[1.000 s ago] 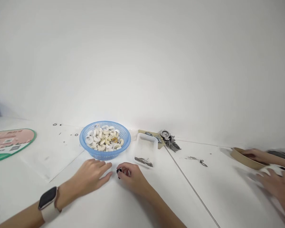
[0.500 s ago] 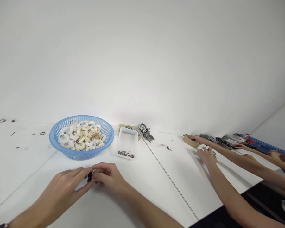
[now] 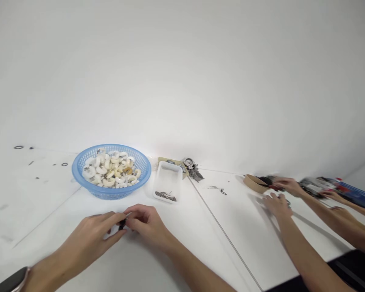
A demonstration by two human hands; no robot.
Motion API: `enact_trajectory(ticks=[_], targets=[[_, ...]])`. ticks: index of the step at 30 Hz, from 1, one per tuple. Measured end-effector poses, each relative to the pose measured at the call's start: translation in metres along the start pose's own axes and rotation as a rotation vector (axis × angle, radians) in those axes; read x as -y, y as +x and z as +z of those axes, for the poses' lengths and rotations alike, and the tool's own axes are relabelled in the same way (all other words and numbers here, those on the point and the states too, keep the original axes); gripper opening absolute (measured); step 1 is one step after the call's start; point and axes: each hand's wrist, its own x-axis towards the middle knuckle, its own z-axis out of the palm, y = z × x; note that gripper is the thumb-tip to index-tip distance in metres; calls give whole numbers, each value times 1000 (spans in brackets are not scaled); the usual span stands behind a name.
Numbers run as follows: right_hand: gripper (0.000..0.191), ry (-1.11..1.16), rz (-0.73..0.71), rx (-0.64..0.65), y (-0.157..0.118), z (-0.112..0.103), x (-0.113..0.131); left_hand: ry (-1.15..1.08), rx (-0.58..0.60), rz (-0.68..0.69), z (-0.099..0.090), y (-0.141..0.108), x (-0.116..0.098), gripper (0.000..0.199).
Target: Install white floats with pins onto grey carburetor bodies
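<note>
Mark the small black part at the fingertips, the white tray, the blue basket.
Small black part [image 3: 122,224]: head view, middle of its visible side.
White tray [image 3: 169,178]: head view, bare inner floor.
Blue basket [image 3: 112,194]: head view, front outer wall.

Looking forward and down from the wearer's head over the table [image 3: 205,235]; facing the white wall [image 3: 182,73] across the frame's upper half; viewing left grip [image 3: 93,233] and right grip [image 3: 148,223] from near, lower left of centre.

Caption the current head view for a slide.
Left hand and right hand hold a small black part near a blue basket of pale curved pieces and a white tray.
</note>
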Motion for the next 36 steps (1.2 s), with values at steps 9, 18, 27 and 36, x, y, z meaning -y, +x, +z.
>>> enact_trajectory(ticks=[9,18,27,36], targets=[[23,-91,29,25,0,-10,1,-11,28,43,-7,7,-9,25],[17,-132,59,56,5,-8,-1,20,47,-2,-6,9,-9,16],[15,-357,13,65,7,-14,2,77,61,34,-4,10,-10,15],[25,-671,-273,-107,15,-37,-2,132,78,-8,-10,13,-5,19]])
